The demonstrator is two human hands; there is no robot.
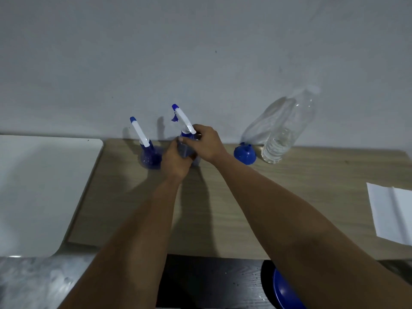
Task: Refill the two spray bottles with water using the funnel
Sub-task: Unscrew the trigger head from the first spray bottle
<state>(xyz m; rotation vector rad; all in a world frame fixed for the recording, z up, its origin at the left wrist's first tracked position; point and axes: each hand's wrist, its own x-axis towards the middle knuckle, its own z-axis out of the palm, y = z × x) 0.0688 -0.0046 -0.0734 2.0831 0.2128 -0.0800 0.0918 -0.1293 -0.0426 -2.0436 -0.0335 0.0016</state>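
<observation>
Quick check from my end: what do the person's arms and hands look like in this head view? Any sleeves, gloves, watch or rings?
Both forearms come into the picture bare from the bottom edge, with no sleeve in view. The left hand and the right hand wear no gloves. No watch, bracelet or wrist strap shows on either wrist. No ring is visible, though the fingers are partly hidden and small in the picture, so that cannot be ruled out.

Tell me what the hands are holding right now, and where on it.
Both hold the same spray bottle: the left hand grips its body, the right hand grips the spray head at the neck. The other spray bottle stands untouched.
</observation>
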